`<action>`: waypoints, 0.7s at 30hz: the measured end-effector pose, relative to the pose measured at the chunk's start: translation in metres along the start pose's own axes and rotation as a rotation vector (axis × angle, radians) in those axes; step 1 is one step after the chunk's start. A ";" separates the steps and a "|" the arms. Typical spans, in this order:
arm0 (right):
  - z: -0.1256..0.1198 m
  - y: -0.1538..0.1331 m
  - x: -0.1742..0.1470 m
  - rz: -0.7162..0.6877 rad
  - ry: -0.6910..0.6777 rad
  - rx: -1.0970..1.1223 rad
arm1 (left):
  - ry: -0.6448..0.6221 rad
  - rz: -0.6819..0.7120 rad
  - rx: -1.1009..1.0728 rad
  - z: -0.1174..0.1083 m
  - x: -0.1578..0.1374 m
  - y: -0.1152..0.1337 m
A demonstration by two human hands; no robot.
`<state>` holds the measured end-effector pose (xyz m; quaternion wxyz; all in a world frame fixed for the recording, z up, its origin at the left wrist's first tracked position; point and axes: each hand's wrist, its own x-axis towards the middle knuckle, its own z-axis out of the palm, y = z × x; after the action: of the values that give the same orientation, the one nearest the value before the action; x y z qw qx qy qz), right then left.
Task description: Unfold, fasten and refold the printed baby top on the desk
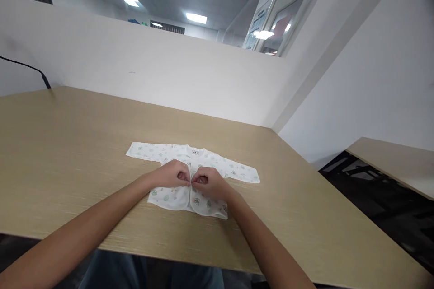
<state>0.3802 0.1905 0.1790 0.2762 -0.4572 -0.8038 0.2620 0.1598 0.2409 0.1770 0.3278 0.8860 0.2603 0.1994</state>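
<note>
A small white long-sleeved baby shirt (176, 153) with a pale printed pattern lies spread on the wooden table, its neck pointing away from me and both sleeves stretched out sideways. Its front is split down the middle. My left hand (174, 174) pinches the left front edge with thumb and forefinger. Close against it, my right hand (208, 180) pinches the right front edge, so the fingertips of both hands nearly meet at the centre line. Any fastener between the fingers is hidden. Below the hands the two front panels part slightly at the hem.
The shirt lies on a light wooden table (84, 144) backed by a low white partition (169, 63). A black cable (42, 74) comes down at the far left. To the right stands a lower wooden surface (393, 158) with a dark frame beneath it.
</note>
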 end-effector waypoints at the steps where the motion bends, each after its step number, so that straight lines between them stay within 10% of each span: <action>1: 0.000 0.000 0.000 0.006 0.001 0.001 | -0.002 0.000 -0.005 0.000 0.000 0.000; 21: 0.008 0.001 0.001 0.061 0.023 0.022 | -0.022 -0.040 -0.008 0.001 -0.001 -0.004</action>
<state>0.3750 0.1907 0.1724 0.2823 -0.4814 -0.7833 0.2737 0.1583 0.2425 0.1737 0.3383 0.8813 0.2737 0.1843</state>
